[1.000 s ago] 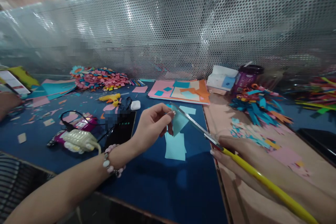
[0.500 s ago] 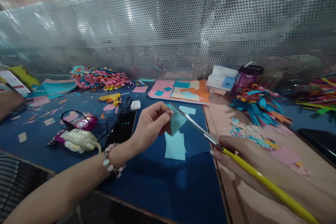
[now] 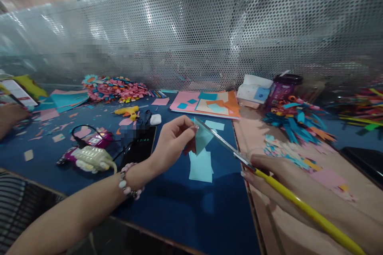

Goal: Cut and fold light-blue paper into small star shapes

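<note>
Co-worker's hand (image 3: 13,116): slightly further into view, left.
Left hand (image 3: 171,140): grip pinched on pale-blue paper (image 3: 203,141) above the counter (image 3: 227,211).
Right hand (image 3: 279,170): clamped around yellow-handled scissors (image 3: 223,142).
Cutting: apparently underway; calls for steady paper.

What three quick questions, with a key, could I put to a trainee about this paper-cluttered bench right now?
1. True or false: the left hand holds a piece of light blue paper.
2. Multiple choice: the yellow-handled tool is in a) the left hand, b) the right hand, c) neither hand.
3. Fill the gap: seen from the wearer, the yellow glue gun lies to the ____ of the small white case.

Key: 1 true; 2 b; 3 left.
</note>
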